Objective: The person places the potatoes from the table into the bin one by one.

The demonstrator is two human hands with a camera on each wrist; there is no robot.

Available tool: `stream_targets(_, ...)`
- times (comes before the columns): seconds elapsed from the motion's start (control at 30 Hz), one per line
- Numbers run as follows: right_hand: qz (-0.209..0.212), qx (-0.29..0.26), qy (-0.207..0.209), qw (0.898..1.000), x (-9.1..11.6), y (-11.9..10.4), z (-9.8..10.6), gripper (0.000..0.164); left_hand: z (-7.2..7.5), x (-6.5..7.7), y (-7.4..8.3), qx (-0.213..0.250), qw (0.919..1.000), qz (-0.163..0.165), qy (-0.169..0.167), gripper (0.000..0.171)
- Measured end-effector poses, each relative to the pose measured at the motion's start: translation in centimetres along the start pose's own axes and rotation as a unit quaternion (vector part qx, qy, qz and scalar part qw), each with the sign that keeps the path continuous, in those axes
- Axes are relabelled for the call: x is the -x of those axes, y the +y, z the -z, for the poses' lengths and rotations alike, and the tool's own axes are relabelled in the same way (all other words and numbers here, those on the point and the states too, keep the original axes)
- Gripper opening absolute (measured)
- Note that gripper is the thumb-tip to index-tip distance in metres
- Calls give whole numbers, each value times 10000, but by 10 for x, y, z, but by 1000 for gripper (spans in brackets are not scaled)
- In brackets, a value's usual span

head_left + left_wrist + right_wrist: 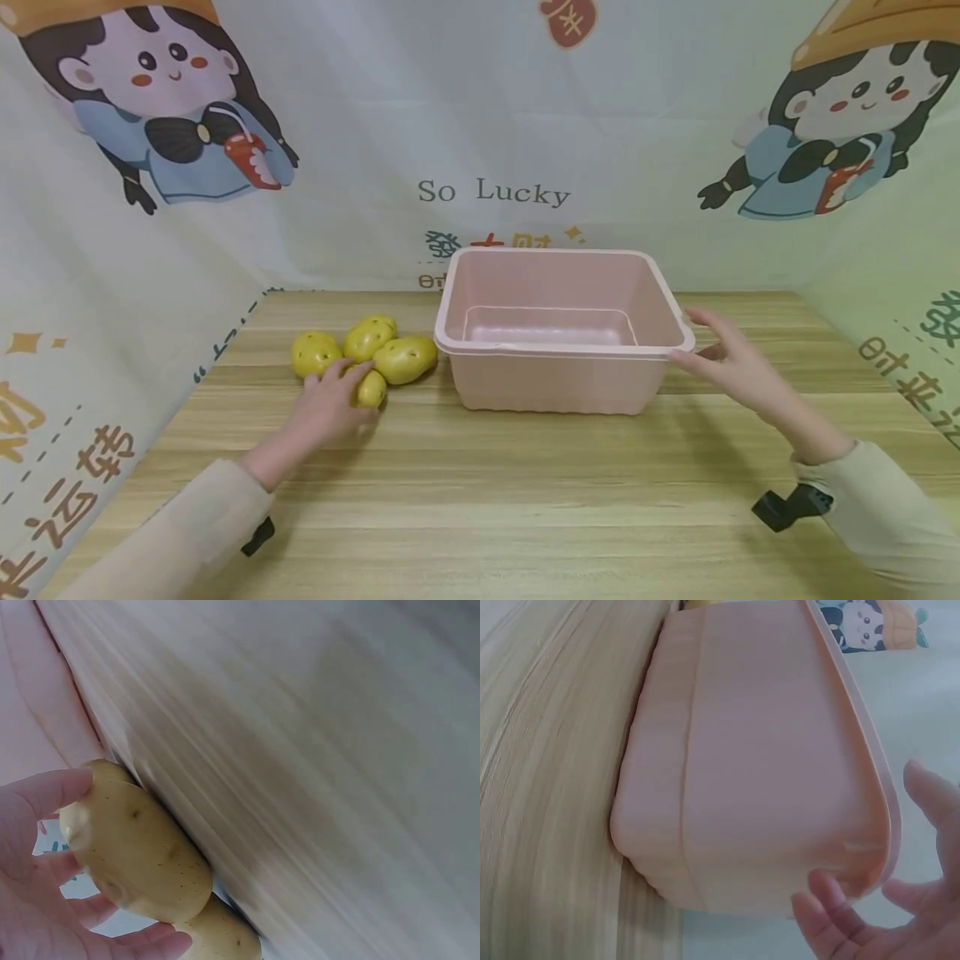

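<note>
Yellow potatoes lie in a cluster left of the pink plastic bin: one at the left point(316, 354), one behind point(370, 338), one near the bin point(405, 359) and a smaller-looking near one point(371, 390). My left hand point(330, 402) has its thumb and fingers around that near potato; in the left wrist view the thumb lies over one end of the potato point(142, 851) and some fingertips are hidden behind it. At the right end of the bin point(555, 382), my right hand point(738, 375) is spread beside the rim; whether it touches is hard to tell. The bin's visible inside holds nothing.
The bin stands on a wood-grain table point(525, 500), near its back edge. A printed cloth point(360, 125) with cartoon figures and lettering hangs behind and along both sides. Dark wrist devices point(791, 506) show at the sleeves.
</note>
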State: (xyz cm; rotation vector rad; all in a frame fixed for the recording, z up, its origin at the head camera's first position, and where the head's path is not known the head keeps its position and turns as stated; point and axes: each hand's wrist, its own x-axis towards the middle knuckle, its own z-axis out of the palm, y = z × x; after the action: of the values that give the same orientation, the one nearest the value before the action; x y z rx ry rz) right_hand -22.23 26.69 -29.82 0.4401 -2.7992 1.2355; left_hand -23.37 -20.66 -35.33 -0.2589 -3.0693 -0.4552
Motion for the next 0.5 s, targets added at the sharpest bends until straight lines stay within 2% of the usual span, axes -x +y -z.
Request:
stream_targets(0.17,-290,-889,-84,9956,-3,-1,-6,71,0,-4,-5,73,10000,-12,-22,73)
stream_targets(0.3,-339,-1481,-77,9884,-7,-1,-12,72,-1,-7,-9,110,9999,-22,-93,75)
stream_targets(0.5,-465,-1811,-31,9824,-11,1,-18,72,-1,-9,-15,260,9995,-152,-53,73)
